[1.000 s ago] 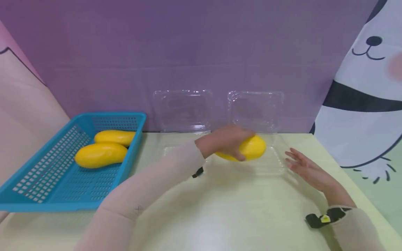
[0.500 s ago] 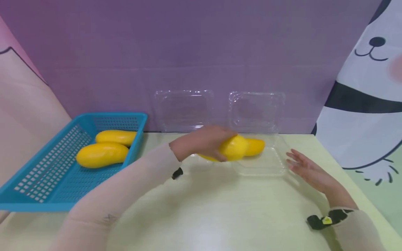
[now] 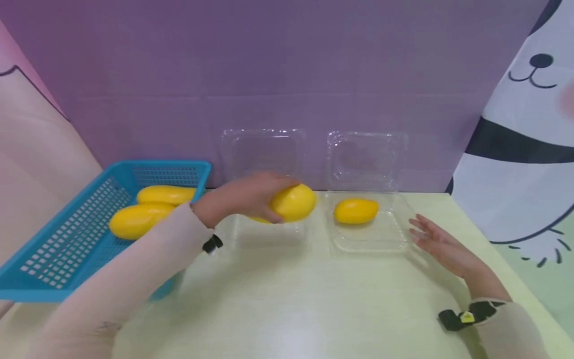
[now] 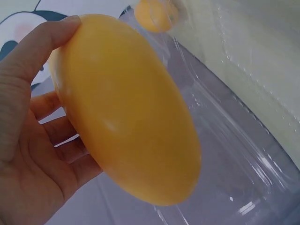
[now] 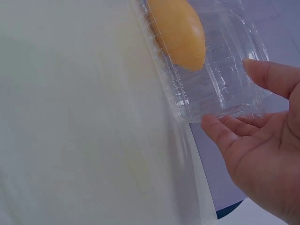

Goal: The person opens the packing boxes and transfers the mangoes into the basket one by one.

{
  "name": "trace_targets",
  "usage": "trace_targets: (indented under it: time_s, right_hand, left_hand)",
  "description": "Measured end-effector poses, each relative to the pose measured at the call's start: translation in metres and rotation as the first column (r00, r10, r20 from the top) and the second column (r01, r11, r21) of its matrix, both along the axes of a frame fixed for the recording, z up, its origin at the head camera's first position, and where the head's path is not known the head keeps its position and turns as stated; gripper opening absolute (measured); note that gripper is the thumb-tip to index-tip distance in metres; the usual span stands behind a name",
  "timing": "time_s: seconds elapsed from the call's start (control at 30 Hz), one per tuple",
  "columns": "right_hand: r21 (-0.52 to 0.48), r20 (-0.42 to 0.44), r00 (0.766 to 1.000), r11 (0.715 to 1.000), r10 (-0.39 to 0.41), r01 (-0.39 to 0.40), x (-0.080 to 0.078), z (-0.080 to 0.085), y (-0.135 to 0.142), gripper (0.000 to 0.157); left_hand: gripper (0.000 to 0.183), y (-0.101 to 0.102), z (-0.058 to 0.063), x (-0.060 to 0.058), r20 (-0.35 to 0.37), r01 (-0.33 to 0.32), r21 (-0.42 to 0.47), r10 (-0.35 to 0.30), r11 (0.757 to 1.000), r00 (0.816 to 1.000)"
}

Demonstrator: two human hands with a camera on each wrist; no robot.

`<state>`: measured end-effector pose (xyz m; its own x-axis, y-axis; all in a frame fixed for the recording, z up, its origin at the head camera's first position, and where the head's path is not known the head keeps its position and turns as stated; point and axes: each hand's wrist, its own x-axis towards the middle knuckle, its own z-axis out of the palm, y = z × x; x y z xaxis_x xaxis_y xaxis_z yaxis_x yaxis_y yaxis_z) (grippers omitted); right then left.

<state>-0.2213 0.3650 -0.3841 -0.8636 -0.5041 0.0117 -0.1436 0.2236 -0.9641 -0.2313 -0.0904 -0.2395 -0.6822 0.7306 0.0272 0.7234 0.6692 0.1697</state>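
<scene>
My left hand (image 3: 246, 196) grips a large yellow mango (image 3: 296, 202), thumb on one side and fingers on the other, as the left wrist view shows. The mango is above the left clear plastic container (image 3: 269, 242), whose lid stands raised at the back. A smaller yellow mango (image 3: 356, 211) lies in the right clear container (image 3: 372, 244), also with its lid up. Beside that container's right edge is my right hand (image 3: 444, 248), fingers extended and holding nothing. In the right wrist view its fingertips (image 5: 213, 126) are close to the container; contact is uncertain.
A blue perforated basket (image 3: 58, 294) stands on the left with two large yellow mangoes (image 3: 139, 220) in it, partly behind my left sleeve. A purple backdrop (image 3: 287, 75) rises behind the table (image 3: 287, 309). A panda-print cloth (image 3: 515, 199) hangs at right.
My left hand has moved left with the large mango, from over the right container to over the left one. This uncovers the smaller mango. The right hand stays about where it was.
</scene>
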Motion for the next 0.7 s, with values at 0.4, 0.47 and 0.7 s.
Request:
trace_targets:
  time_s: [0.4, 0.47, 0.7]
  right_hand:
    - [0.01, 0.018, 1.0, 1.0, -0.009, 0.008, 0.002, 0.001, 0.002, 0.07]
    - [0.035, 0.021, 1.0, 0.999, -0.021, 0.02, 0.002, 0.002, 0.001, 0.071]
    - [-0.033, 0.009, 1.0, 0.999, 0.017, -0.016, 0.002, 0.001, 0.001, 0.069]
  left_hand:
    - [0.077, -0.043, 0.0, 0.001, -0.078, -0.007, 0.022, 0.009, 1.0, 0.997]
    - [0.077, -0.05, 0.002, 0.003, -0.072, -0.029, 0.008, 0.029, 1.0, 0.997]
    - [0.077, -0.077, 0.005, 0.008, -0.026, -0.09, 0.013, 0.09, 0.996, 0.996]
